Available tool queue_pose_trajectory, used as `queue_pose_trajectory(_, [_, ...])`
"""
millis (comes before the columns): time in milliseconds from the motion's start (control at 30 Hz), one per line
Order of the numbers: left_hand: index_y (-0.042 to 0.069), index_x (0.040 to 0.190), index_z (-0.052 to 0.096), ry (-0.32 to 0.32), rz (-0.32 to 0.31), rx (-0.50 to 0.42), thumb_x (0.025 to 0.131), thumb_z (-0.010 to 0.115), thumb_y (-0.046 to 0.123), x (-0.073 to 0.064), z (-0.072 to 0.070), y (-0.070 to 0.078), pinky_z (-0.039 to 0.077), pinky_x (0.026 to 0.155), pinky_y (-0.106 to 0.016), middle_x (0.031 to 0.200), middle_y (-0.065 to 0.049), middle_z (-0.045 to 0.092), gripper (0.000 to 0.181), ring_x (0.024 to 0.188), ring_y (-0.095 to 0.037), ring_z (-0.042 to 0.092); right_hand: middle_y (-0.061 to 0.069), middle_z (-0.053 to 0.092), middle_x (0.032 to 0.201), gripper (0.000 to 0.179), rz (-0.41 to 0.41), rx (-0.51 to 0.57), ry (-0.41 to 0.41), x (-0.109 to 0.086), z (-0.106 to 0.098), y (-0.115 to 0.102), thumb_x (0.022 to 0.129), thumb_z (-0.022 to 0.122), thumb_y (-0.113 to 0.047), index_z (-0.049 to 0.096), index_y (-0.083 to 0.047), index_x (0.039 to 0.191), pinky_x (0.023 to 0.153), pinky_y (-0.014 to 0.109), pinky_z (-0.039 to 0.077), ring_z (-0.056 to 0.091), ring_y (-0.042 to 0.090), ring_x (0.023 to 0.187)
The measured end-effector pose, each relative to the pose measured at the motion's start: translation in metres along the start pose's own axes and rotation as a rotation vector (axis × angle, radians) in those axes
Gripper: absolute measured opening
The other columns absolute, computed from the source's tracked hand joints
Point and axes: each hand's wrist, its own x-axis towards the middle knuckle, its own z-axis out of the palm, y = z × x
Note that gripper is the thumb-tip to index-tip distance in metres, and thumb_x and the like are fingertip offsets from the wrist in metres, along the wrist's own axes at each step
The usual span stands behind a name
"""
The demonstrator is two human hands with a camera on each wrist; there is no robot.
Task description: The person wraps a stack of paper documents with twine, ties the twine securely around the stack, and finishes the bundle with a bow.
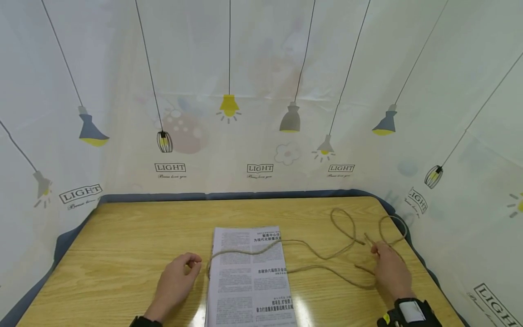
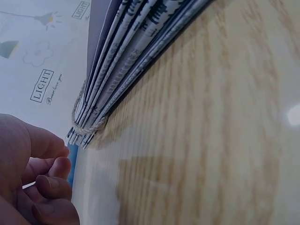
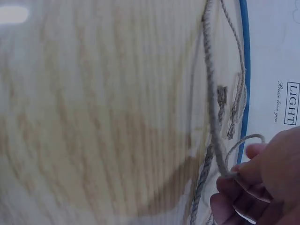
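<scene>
A folded stack of newspapers (image 1: 251, 277) lies on the table with a thin twine rope (image 1: 241, 251) running across its top. The rope bends round the stack's left edge, as the left wrist view shows on the layered paper edges (image 2: 126, 61), and a lower strand comes out at the right side. My left hand (image 1: 177, 281) hovers just left of the stack, fingers loosely curled and holding nothing. At the right, my right hand (image 1: 391, 269) pinches the rope (image 3: 211, 79) between thumb and fingers. Loose loops and frayed rope ends lie around that hand.
The wooden table (image 1: 135, 236) has a dark blue border (image 1: 245, 195) along its far edge. Behind and at both sides hangs a pale curtain (image 1: 261, 54) printed with lamps. A black wrist strap (image 1: 412, 312) sits on my right wrist.
</scene>
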Motion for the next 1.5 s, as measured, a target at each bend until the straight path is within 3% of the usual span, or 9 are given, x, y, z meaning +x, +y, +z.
queue_pose_trajectory(133, [0.015,0.103,0.069,0.003,0.002,0.006,0.092,0.065,0.020,0.000,-0.001,0.000,0.035,0.056,-0.023,0.093,0.001,0.064,0.013,0.056,-0.007,0.041,0.018,0.063,0.095,0.014,-0.034,-0.023,-0.039,0.001,0.002,0.005,0.094,0.058,-0.012,0.068,-0.003,0.099,0.063,0.040,0.048,0.060,0.024,0.078])
queue_pose_trajectory(233, [0.015,0.102,0.069,0.005,0.002,0.010,0.092,0.065,0.020,0.000,-0.001,-0.001,0.035,0.057,-0.023,0.093,0.001,0.064,0.013,0.057,-0.007,0.041,0.013,0.062,0.092,0.026,-0.063,-0.020,-0.081,0.002,0.003,0.009,0.090,0.067,-0.031,0.069,-0.005,0.095,0.068,0.043,0.049,0.059,0.023,0.078])
queue_pose_trajectory(333, [0.015,0.102,0.069,0.005,-0.003,0.011,0.092,0.065,0.020,0.000,-0.001,-0.002,0.035,0.057,-0.024,0.093,0.001,0.064,0.013,0.058,-0.008,0.041,0.010,0.061,0.091,0.033,-0.096,-0.009,-0.116,0.004,0.002,0.012,0.091,0.065,-0.041,0.068,-0.008,0.094,0.070,0.042,0.047,0.058,0.022,0.080])
queue_pose_trajectory(533, [0.015,0.102,0.070,0.006,0.003,0.019,0.092,0.065,0.020,0.000,-0.001,-0.002,0.035,0.058,-0.024,0.093,0.002,0.064,0.012,0.057,-0.008,0.041,0.015,0.063,0.095,0.024,-0.166,-0.051,-0.106,0.004,-0.006,0.011,0.090,0.067,-0.041,0.070,-0.017,0.086,0.071,0.048,0.048,0.059,0.035,0.090])
queue_pose_trajectory(700, [0.016,0.102,0.069,0.007,0.005,0.016,0.092,0.065,0.020,0.001,-0.002,-0.001,0.034,0.055,-0.024,0.092,0.002,0.064,0.012,0.056,-0.008,0.041,-0.001,0.062,0.076,0.014,-0.138,-0.052,-0.227,0.001,-0.014,0.001,0.083,0.076,-0.024,0.067,-0.014,0.085,0.063,0.037,0.044,0.055,0.018,0.069])
queue_pose_trajectory(800, [0.015,0.101,0.070,0.009,0.006,0.014,0.092,0.065,0.019,0.001,-0.002,0.000,0.034,0.056,-0.024,0.091,0.001,0.064,0.011,0.058,-0.008,0.041,-0.002,0.060,0.074,0.008,-0.121,-0.073,-0.262,0.001,-0.015,-0.004,0.082,0.073,-0.012,0.065,-0.012,0.082,0.059,0.033,0.040,0.050,0.015,0.065])
queue_pose_trajectory(1067, [0.015,0.102,0.070,0.007,-0.003,0.002,0.092,0.065,0.019,0.000,-0.001,0.000,0.034,0.055,-0.024,0.092,0.001,0.064,0.012,0.056,-0.008,0.040,0.000,0.053,0.071,0.008,-0.177,-0.021,-0.206,-0.003,-0.012,-0.012,0.091,0.061,-0.009,0.060,-0.010,0.083,0.060,0.031,0.037,0.046,0.014,0.064])
queue_pose_trajectory(1233, [0.014,0.103,0.070,-0.001,-0.001,-0.006,0.092,0.065,0.019,0.000,-0.001,0.000,0.034,0.053,-0.024,0.092,0.001,0.064,0.013,0.054,-0.008,0.040,0.001,0.058,0.076,0.004,-0.229,0.028,-0.109,-0.002,-0.014,-0.023,0.095,0.058,-0.009,0.059,-0.007,0.093,0.060,0.031,0.040,0.049,0.013,0.065])
queue_pose_trajectory(1500, [0.014,0.103,0.070,0.002,0.000,-0.013,0.093,0.065,0.019,0.001,0.000,0.001,0.034,0.049,-0.024,0.092,0.001,0.064,0.013,0.050,-0.007,0.038,0.006,0.068,0.088,0.018,-0.254,0.173,0.063,-0.006,-0.038,-0.056,0.096,0.061,-0.016,0.066,-0.003,0.107,0.061,0.030,0.044,0.057,0.013,0.071])
